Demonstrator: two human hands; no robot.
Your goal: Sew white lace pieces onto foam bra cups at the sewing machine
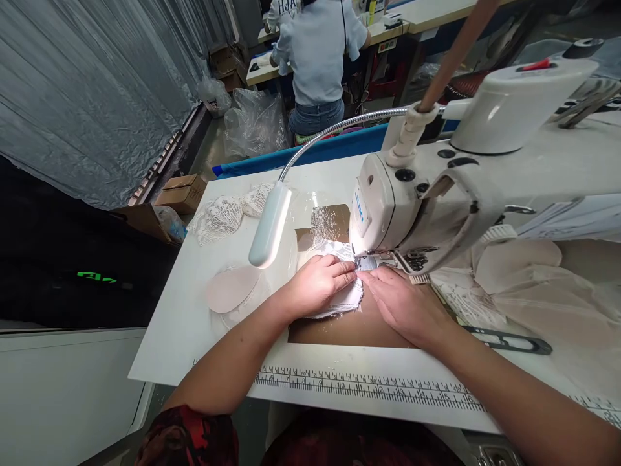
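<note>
A white lace-edged fabric piece (345, 299) lies on the sewing machine bed, its far edge under the needle area of the white sewing machine (376, 204). My left hand (320, 281) rests on top of the piece, fingers together and curled, pressing it close to the presser foot. At the piece's right edge, my right hand (395, 298) has its thumb and fingertips closed on the fabric beside the foot. The two hands' fingertips almost meet. The needle and the fabric under the fingers are mostly hidden. A brown plate (334, 333) lies beneath the work.
A lamp (270, 226) on a bent metal neck hangs left of the needle. White lace pieces (218, 219) and pale oval pads (233, 289) lie on the left. At right are beige cup-shaped pieces (517, 262) and a dark slotted tool (514, 341). A co-worker (317, 55) sits beyond.
</note>
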